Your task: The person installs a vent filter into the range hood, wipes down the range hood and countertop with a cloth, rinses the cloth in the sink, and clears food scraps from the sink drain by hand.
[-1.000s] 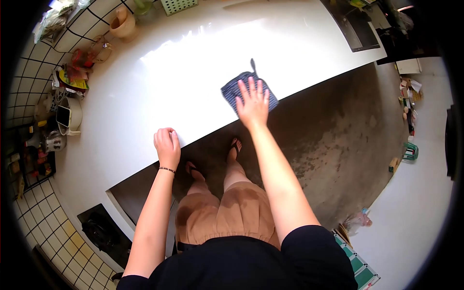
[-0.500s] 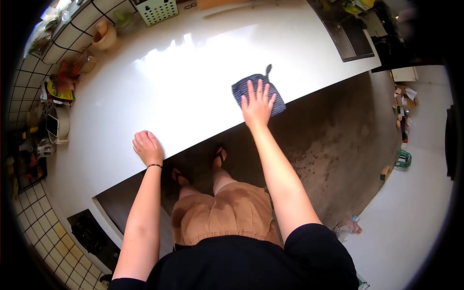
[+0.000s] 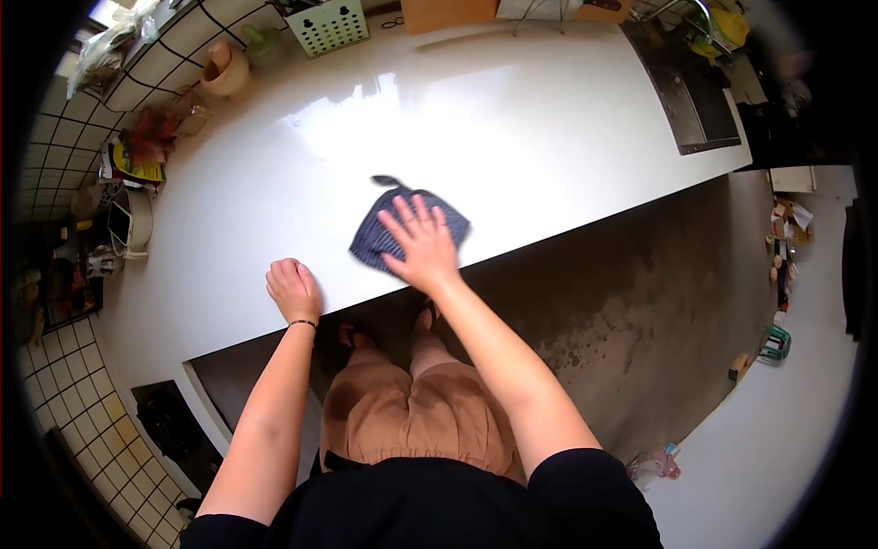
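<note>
A dark blue striped cloth [image 3: 373,240] with a small loop lies flat on the white counter [image 3: 229,247], close to its front edge. My right hand [image 3: 424,245] rests on top of the cloth with its fingers spread, covering part of it. To the left of the cloth, my left hand [image 3: 294,291] sits on the counter's front edge with its fingers curled together and nothing visible in them.
Along the back stand a mortar [image 3: 225,73], a green perforated basket [image 3: 331,27] and a wooden board [image 3: 448,13]. A sink [image 3: 700,114] is at the far right. Packets [image 3: 137,165] and a white container [image 3: 133,222] line the left wall.
My right hand and the cloth have moved left along the counter, and the cloth has turned. The view has shifted, showing more of the counter's back. My left hand stays at the front edge.
</note>
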`<move>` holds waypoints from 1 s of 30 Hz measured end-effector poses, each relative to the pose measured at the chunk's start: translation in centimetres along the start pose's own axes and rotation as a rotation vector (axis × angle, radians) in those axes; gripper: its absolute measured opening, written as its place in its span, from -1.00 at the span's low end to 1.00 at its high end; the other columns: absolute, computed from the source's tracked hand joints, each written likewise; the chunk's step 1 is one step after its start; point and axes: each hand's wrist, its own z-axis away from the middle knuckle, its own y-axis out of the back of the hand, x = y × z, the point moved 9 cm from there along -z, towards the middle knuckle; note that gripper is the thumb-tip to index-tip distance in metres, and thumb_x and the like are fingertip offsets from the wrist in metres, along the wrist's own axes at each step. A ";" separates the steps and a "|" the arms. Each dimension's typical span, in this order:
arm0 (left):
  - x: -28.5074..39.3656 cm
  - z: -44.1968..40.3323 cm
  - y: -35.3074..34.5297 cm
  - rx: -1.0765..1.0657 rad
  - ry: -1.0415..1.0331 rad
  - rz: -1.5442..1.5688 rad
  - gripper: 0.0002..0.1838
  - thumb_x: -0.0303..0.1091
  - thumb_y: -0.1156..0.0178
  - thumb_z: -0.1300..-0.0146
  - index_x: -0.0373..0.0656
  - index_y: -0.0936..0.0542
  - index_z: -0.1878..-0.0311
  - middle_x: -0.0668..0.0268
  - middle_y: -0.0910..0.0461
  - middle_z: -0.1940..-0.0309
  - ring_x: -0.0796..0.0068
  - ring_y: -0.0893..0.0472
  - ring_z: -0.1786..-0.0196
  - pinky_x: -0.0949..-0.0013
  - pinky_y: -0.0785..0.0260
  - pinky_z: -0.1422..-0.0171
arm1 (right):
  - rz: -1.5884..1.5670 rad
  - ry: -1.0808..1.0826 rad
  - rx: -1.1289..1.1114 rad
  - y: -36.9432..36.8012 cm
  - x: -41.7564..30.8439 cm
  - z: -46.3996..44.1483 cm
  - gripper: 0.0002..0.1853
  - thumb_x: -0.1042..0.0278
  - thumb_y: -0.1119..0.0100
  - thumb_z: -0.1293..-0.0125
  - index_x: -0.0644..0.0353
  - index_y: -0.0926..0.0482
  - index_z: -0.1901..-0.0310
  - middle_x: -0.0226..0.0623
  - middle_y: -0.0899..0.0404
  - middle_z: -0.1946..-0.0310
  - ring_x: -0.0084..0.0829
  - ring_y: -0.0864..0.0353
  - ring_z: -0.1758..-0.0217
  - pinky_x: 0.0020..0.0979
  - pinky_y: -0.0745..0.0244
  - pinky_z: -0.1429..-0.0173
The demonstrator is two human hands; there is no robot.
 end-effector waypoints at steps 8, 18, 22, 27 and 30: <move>-0.1 -0.2 -0.1 -0.050 0.056 0.025 -0.87 -0.33 0.06 -0.25 -0.16 -0.42 0.27 0.18 -0.38 0.23 0.12 -0.35 0.11 0.11 -0.17 -0.05 | 0.350 -0.839 0.216 8.5 25.6 3.0 -0.32 -0.23 0.13 -0.34 -0.32 -0.04 -0.45 0.09 0.17 -0.47 0.05 0.23 -0.54 0.16 0.36 -0.46; -0.2 -0.2 0.0 -0.039 0.079 0.064 -0.91 -0.35 -0.03 -0.18 -0.12 -0.39 0.28 0.23 -0.36 0.25 0.15 -0.34 0.13 0.14 -0.16 -0.06 | 0.187 -0.365 0.259 1.5 7.3 -16.3 -0.31 -0.28 0.12 -0.29 -0.29 -0.13 -0.42 0.10 0.17 -0.47 0.11 0.28 -0.54 0.20 0.46 -0.45; 0.0 -0.3 0.4 -0.034 0.067 0.081 -0.90 -0.38 -0.05 -0.14 -0.13 -0.38 0.29 0.22 -0.35 0.28 0.14 -0.35 0.15 0.14 -0.16 -0.03 | 0.070 -0.054 0.188 -2.8 -4.9 -17.9 -0.30 -0.27 -0.01 -0.22 -0.31 -0.22 -0.39 0.05 0.18 -0.48 0.08 0.27 -0.54 0.19 0.42 -0.47; 0.0 -0.4 0.4 -0.055 0.080 0.066 -0.88 -0.36 -0.09 -0.10 -0.09 -0.37 0.33 0.28 -0.35 0.28 0.20 -0.34 0.13 0.16 -0.16 -0.02 | -0.089 0.142 0.078 -3.1 -8.9 -10.4 -0.28 -0.11 -0.21 -0.12 -0.30 -0.27 -0.36 -0.06 0.07 -0.48 -0.02 0.16 -0.54 0.13 0.29 -0.48; -0.1 -0.5 0.3 -0.058 0.078 0.070 -0.89 -0.37 -0.09 -0.09 -0.09 -0.37 0.33 0.28 -0.35 0.28 0.20 -0.35 0.14 0.17 -0.17 -0.03 | -0.029 0.032 0.054 -0.3 -4.1 -5.1 -0.29 -0.02 -0.23 -0.10 -0.29 -0.29 -0.35 -0.13 0.01 -0.47 -0.05 0.08 -0.52 0.11 0.21 -0.47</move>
